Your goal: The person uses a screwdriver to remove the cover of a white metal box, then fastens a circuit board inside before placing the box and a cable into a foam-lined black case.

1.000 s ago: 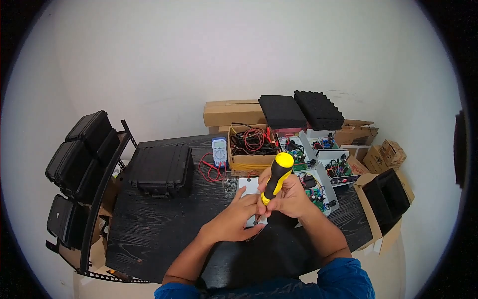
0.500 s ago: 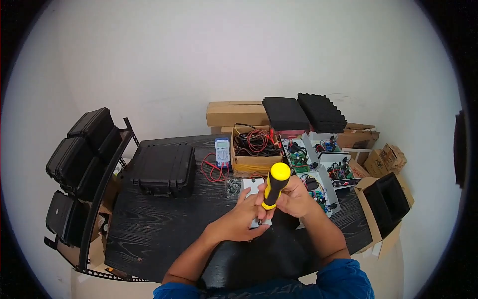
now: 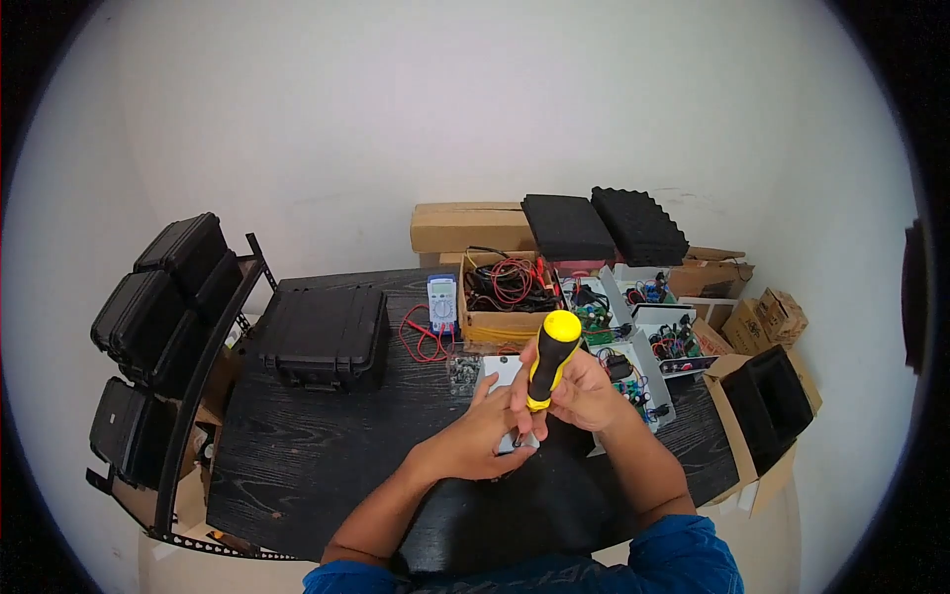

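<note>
My right hand (image 3: pixel 582 393) is closed around a black and yellow screwdriver (image 3: pixel 551 368), its yellow butt end up toward me and its shaft pointing down. Beneath it lies a small white panel (image 3: pixel 503 366), largely covered by my hands. My left hand (image 3: pixel 475 436) grips the panel's near part, fingers along its edges, close to the screwdriver's lower end. The tip and whatever it meets are hidden by my fingers. Just behind the panel stands a clear tray of small metal parts (image 3: pixel 463 372).
A blue multimeter (image 3: pixel 442 302) with red leads and a cardboard box of cables (image 3: pixel 510 322) stand at the back. White enclosures with circuit boards (image 3: pixel 633 381) lie right. A black hard case (image 3: pixel 325 337) sits left, beside a shelf with more cases (image 3: pixel 148 317). An open carton (image 3: pixel 732 396) is far right.
The screwdriver's butt end has shifted slightly up and to the right, and its handle is a little more upright. My left hand and the panel have stayed in place.
</note>
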